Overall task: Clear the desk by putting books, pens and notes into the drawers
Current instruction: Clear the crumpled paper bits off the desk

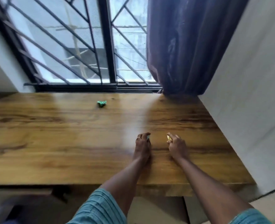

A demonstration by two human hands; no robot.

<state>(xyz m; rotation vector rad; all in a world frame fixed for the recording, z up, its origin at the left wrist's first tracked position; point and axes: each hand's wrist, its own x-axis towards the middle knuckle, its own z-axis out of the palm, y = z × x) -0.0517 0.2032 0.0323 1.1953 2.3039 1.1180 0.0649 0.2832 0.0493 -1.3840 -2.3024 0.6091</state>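
What is left of the task's things is small: a pale blue-green paper note [148, 137] and a yellow paper note [168, 138], lying near each other on the right-centre part of the brown wood-grain surface [68, 143]. Each is already in a hand. We read this as a gathering step, with both scraps being picked up together so that they can go to a drawer in one trip. The left hand [142, 144] wears a ring [138, 138], and its fingers [144, 135] curl down over the blue-green note, pinching it at the tips. The right hand [177, 145] has its fingers [174, 136] bent around the yellow note in the same way. Both hands sit low on the surface, and we cannot tell whether the notes have left the wood yet, because blur and the fingertips hide most of each scrap. Well apart from the hands, at the far side and a little to the left, lies a crumpled green paper ball [102, 103], which neither hand touches. We judge that it remains to be collected. No books or pens show on the surface. Both forearms reach in from the near edge, out of teal ribbed sleeves [99, 206]. Beyond the far edge stands a window with a dark metal grille [78, 50], with a purple curtain [182, 46] hanging at its right and a white wall [250, 94] closing the right side. Below the near edge at the left, a blurred brown panel [20, 190] may be a drawer front, though we cannot tell.
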